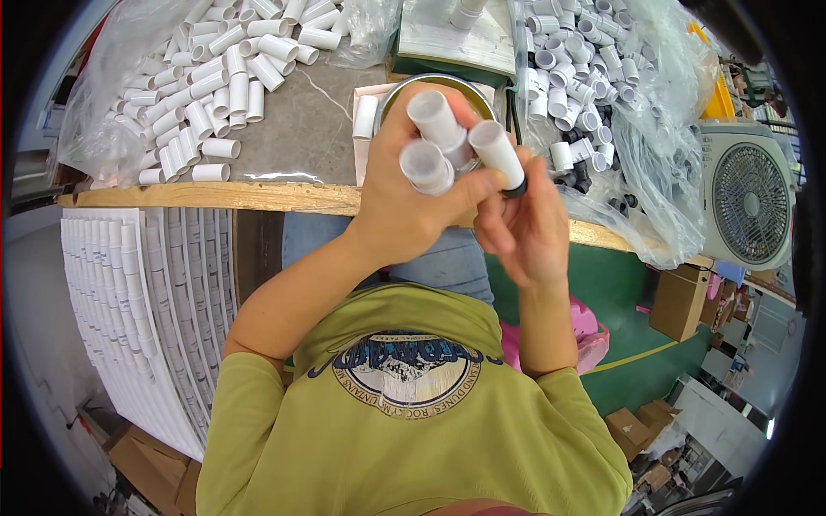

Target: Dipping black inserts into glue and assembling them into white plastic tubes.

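Wooden-edged bench [215, 197], hands [403, 205] close together, left gripping white tubes [499, 155]

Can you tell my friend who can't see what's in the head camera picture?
A person's left grip holds three white, round plastic tubes over a grey-topped, wooden-edged bench, the right grip at one tube's black end. Loose white plastic pieces lie heaped on both sides.

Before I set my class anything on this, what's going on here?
Someone in a green shirt is handling white tubes over a workbench. The left hand holds at least two; the right hand is at a black-ended tube, its exact grip unclear. More white pieces lie heaped on the workbench to the left and right.
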Action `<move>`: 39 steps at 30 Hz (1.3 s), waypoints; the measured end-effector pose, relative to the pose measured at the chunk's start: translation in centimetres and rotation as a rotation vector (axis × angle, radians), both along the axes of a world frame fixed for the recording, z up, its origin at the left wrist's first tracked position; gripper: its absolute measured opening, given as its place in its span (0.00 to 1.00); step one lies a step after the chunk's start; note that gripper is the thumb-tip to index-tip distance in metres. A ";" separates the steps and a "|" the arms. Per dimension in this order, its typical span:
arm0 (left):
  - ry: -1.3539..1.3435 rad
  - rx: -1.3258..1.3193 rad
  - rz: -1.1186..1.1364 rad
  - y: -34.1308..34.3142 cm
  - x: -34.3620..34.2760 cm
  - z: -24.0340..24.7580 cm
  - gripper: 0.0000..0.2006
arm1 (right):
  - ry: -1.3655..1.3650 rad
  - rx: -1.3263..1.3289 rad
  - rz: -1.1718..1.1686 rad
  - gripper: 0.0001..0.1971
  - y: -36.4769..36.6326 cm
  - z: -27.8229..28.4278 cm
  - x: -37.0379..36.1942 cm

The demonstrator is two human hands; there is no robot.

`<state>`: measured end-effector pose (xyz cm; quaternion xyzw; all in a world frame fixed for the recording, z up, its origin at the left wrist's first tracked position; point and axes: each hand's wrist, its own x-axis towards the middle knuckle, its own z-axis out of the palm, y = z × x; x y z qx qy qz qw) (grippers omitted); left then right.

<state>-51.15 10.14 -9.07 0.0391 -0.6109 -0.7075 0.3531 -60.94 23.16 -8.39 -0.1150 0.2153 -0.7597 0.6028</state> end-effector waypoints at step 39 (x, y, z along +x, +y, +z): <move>0.017 0.954 -0.044 -2.9 0.2 -0.2 0.15 | 1.838 1.019 -0.380 0.14 5.0 0.6 -12.3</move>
